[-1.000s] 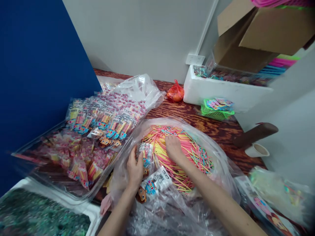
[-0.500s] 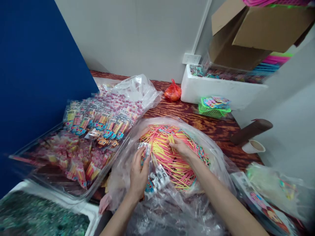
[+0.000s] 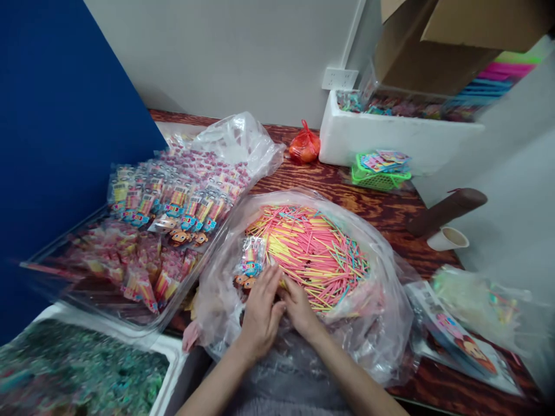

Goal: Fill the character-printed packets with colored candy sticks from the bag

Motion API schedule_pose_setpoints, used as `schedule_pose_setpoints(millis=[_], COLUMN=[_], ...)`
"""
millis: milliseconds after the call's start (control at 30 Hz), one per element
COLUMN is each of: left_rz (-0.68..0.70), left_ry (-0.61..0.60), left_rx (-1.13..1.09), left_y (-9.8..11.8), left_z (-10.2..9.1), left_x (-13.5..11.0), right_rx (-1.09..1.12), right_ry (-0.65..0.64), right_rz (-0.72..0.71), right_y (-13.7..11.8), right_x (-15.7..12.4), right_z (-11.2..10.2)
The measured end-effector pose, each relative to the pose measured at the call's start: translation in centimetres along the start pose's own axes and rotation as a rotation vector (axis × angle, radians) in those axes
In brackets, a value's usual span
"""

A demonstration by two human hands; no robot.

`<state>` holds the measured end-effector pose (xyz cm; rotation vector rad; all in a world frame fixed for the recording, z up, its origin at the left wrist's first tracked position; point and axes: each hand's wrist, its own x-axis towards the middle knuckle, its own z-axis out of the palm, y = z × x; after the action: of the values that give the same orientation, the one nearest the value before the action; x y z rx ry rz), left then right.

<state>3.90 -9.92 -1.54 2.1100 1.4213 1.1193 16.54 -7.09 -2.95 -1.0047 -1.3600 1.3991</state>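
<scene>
Over the crinkled, translucent bag [image 3: 385,346], my right hand [image 3: 301,306] closes narrowly on a yellow piece [image 3: 282,284]; my left hand [image 3: 261,309] meets it, grip hidden. Slim, straight sticks [image 3: 312,254] fill the bag; glossy sachets [image 3: 191,202] lie left of it.

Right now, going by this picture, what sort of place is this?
Probably a packing workspace: a big plastic bag of coloured sticks, packets heaped in a clear tray, and an open cardboard box.
</scene>
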Motion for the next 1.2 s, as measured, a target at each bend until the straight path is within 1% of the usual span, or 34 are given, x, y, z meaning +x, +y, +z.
schedule_pose_setpoints(millis=[67,100,167,233,333,400,500,700,933,1067,1200], left_rz=[-0.124,-0.176,-0.212,-0.171,-0.129,-0.135,-0.152,-0.181,-0.095,-0.088,-0.056], left_ry=[0.077,0.085,0.030,-0.058,-0.134,-0.155,-0.151,-0.113,-0.083,-0.085,-0.071], left_rx=[-0.035,-0.034,0.013,0.115,0.281,0.350,0.394,0.389,0.270,0.233,0.210], left_y=[-0.3,-0.5,-0.7,-1.1,-1.5,-1.7,-1.9,-1.9,-2.5,-2.7,-2.6], left_z=[-0.4,-0.6,-0.6,-0.2,0.6,1.0,1.0,0.8,1.1,1.0,0.8], left_x=[-0.4,-0.5,-0.5,-0.6,-1.1,-1.4,-1.5,-1.3,-2.0,-2.2,-2.1], right_rx=[-0.014,-0.010,0.009,0.033,0.043,0.038,0.037,0.035,0.032,0.027,0.016], right_ry=[0.015,0.023,0.019,0.010,0.003,-0.002,-0.004,-0.002,-0.005,-0.001,0.011], right_rz=[0.018,0.018,0.009,0.007,0.009,0.002,-0.017,-0.027,-0.018,-0.028,-0.019], right_y=[-0.7,-1.1,-1.8,-2.4,-3.1,-3.4,-3.8,-4.2,-4.3,-4.4,-4.4], right_x=[0.2,0.2,0.1,-0.2,-0.7,-0.9,-1.1,-1.1,-1.4,-1.4,-1.4], right_z=[-0.5,-0.8,-1.2,-1.5,-1.6,-1.5,-1.4,-1.1,-1.0,-1.0,-1.2])
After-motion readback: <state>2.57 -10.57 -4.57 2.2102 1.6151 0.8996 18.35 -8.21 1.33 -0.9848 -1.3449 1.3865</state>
